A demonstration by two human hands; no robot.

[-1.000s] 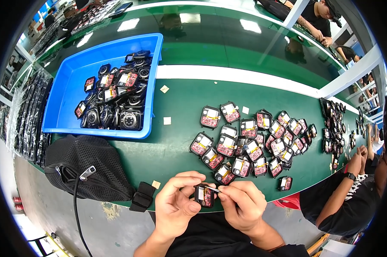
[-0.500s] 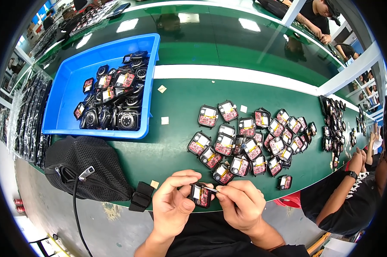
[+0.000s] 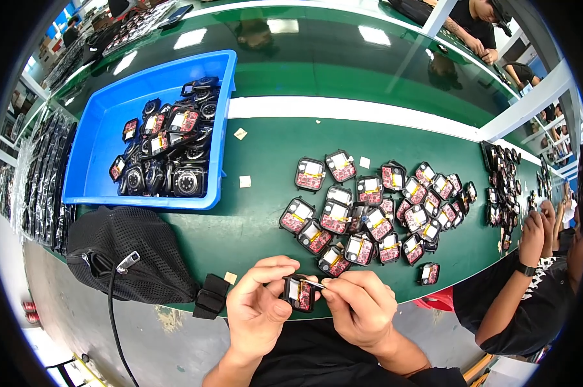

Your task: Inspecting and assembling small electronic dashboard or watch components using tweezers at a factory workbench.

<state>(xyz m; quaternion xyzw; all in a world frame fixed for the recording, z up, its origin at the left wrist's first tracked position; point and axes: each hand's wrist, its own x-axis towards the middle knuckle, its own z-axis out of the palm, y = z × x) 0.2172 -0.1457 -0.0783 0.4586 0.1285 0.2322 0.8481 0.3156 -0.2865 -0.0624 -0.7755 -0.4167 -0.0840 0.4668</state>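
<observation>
My left hand (image 3: 259, 308) grips an open smartwatch case (image 3: 300, 294) by its edges, above the front edge of the green table. Its dark frame holds a red circuit board with a yellow strip. In my right hand (image 3: 363, 307), a thin silver tool (image 3: 315, 284) that looks like tweezers is pinched between thumb and fingers. The tool's tip reaches the case's upper part; whether it touches a component is too small to tell. Beyond my hands lie many similar open watch cases (image 3: 336, 216) in a loose cluster, with a single case (image 3: 429, 274) nearer the edge.
A blue bin (image 3: 85, 145) with more watch cases stands at the back left. In front of it sits a black mesh bag (image 3: 130, 255) with a cable, beside a black strap (image 3: 210, 296). Stacked plastic-wrapped trays (image 3: 43, 174) line the left. A co-worker's arm (image 3: 504, 303) is at the right.
My hands and the watch case stay almost in place, with the tool's tip still at the case. The view has shifted slightly. The co-worker at the right has raised their hands.
</observation>
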